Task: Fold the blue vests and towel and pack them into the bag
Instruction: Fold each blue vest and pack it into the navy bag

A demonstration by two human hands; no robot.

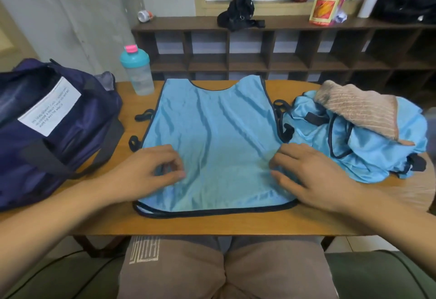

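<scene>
The blue vest (212, 138) is lying flat on the table (212, 223) before us, its neckline facing away. Our left hand (151, 171) is pinching its left side between thumb and curled fingers. Our right hand (313, 176) is resting bent-fingered on its right side; we cannot tell whether it is pinching. The bag (59, 122) is sitting at our left, and the towel (361, 110) is lying on crumpled vests (368, 155) at our right.
</scene>
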